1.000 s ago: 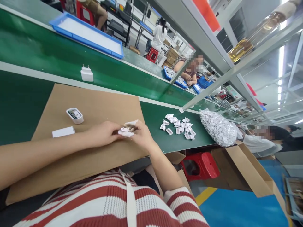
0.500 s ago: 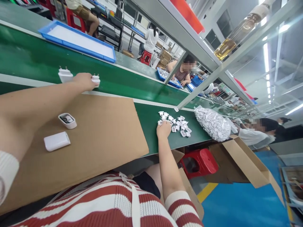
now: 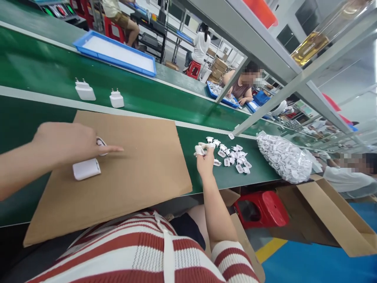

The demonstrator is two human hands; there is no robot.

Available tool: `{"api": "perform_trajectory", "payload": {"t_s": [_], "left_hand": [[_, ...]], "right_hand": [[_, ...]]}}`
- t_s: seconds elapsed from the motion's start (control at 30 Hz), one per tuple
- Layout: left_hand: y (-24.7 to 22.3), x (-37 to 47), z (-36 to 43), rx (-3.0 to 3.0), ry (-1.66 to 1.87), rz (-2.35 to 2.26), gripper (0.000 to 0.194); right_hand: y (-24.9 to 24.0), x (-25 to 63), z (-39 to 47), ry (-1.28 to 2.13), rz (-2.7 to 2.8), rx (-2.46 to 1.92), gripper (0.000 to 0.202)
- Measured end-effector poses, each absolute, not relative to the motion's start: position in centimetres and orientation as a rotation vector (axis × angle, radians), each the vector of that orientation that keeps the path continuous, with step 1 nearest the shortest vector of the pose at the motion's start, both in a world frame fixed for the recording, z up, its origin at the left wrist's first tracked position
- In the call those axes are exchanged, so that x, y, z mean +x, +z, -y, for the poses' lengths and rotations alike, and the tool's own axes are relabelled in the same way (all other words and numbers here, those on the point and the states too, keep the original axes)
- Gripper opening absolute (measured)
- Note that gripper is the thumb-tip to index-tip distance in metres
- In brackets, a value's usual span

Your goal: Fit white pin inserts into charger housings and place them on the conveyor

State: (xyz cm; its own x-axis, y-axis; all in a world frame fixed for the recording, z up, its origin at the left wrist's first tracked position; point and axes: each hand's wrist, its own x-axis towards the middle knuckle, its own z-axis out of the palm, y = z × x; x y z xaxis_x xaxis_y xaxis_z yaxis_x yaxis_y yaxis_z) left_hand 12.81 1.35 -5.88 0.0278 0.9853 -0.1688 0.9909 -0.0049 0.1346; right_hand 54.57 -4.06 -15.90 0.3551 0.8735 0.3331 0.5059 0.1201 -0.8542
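My left hand (image 3: 69, 139) is above the cardboard sheet (image 3: 147, 165), its index finger stretched out and nothing visible in it. Its fingers partly cover an open white charger housing (image 3: 101, 146). A second white housing (image 3: 86, 169) lies on its side just below the hand. At the edge of a loose pile of white plug heads (image 3: 232, 155), my right hand (image 3: 206, 159) pinches one small white plug head (image 3: 199, 150). Two assembled white plug chargers, a larger one (image 3: 85, 91) and a smaller one (image 3: 117, 99), stand prongs up on the green belt.
A clear bag (image 3: 284, 157) full of white parts lies right of the pile. Across the belt is a blue tray (image 3: 118, 57). A metal shelf post (image 3: 265, 103) slants over the bench. A red stool (image 3: 265, 208) and an open carton (image 3: 332, 212) stand at right. Co-workers sit beyond.
My left hand has let go of the smaller charger on the belt and drawn back over the housings. My right hand has lifted slightly, with a plug head now showing in its fingers.
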Motion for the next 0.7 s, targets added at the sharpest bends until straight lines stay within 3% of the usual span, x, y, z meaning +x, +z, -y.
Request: {"api": "perform_trajectory", "payload": {"t_s": [0.1,0.2,0.4,0.5,0.63,0.7], "left_hand": [[-7.1,14.4,0.4,2.198,-0.256,-1.998,0.067],[-8.6,16.8,1.3,2.408,0.03,-1.674,0.056],[-12.1,21.8,3.7,2.318,0.425,-1.218,0.057],[-13.2,23.0,4.1,2.082,0.455,-1.199,0.058],[-14.0,23.0,4.0,1.936,0.429,-1.237,0.062],[-14.4,22.8,4.1,1.892,0.463,-1.234,0.064]], "right_hand": [[-15.5,51.6,4.6,0.624,1.361,-1.372,0.04],[-15.6,49.3,5.3,0.788,1.386,-1.307,0.038],[-15.9,47.8,6.8,1.044,1.369,-1.328,0.038],[-16.2,47.7,7.2,1.032,1.319,-1.298,0.039],[-17.0,47.7,7.3,1.029,1.301,-1.265,0.059],[-17.0,47.9,7.4,0.944,1.388,-1.35,0.053]]}}
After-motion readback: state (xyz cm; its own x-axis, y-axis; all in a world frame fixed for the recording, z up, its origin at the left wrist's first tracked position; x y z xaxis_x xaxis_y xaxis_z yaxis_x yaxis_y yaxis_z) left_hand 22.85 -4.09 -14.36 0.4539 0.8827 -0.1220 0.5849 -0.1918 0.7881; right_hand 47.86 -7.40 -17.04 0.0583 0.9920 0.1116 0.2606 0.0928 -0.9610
